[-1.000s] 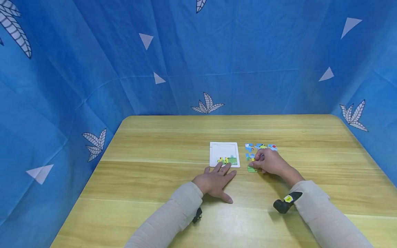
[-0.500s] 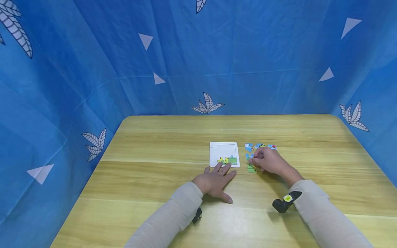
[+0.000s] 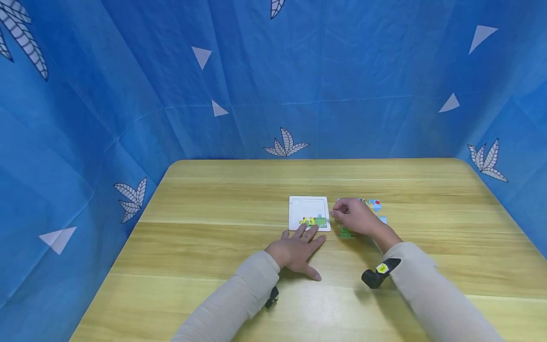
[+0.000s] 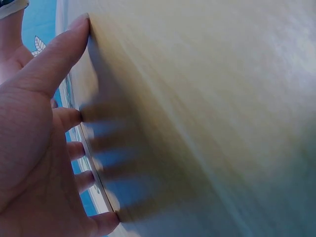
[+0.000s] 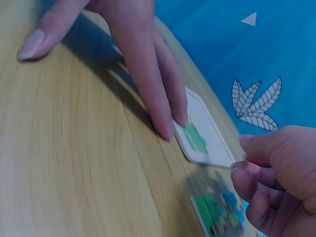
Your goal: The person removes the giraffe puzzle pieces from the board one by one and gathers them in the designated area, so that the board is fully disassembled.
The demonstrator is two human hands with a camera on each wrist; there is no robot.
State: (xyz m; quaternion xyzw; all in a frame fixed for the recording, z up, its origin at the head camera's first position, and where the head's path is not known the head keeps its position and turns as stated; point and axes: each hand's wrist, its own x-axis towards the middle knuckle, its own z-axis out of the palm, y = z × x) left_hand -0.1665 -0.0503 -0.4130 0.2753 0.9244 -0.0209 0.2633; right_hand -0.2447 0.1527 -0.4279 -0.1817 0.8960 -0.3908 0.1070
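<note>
My left hand (image 3: 295, 251) lies spread on the table, its fingertips right at the near edge of a white puzzle tray (image 3: 304, 206). A joined strip of yellow and green puzzle pieces (image 3: 319, 222) sits along the tray's lower side. Just right of the tray, my right hand (image 3: 356, 217) has thumb and forefinger pinched together over the loose puzzle pieces (image 3: 375, 204). A puzzle piece between those fingertips is almost wholly hidden, even in the right wrist view. Below that hand, green loose pieces (image 5: 212, 212) show on the table.
The wood-grain table (image 3: 231, 190) has rounded far corners. A blue curtain (image 3: 325, 71) with white leaves and triangles hangs around its back and sides. Both forearms wear light sleeves (image 3: 436, 285), with a black wrist camera (image 3: 376, 275) at the right cuff.
From working among the loose pieces, my right hand has lifted and moved left toward the tray, uncovering pieces on the right. The left hand has stayed in place.
</note>
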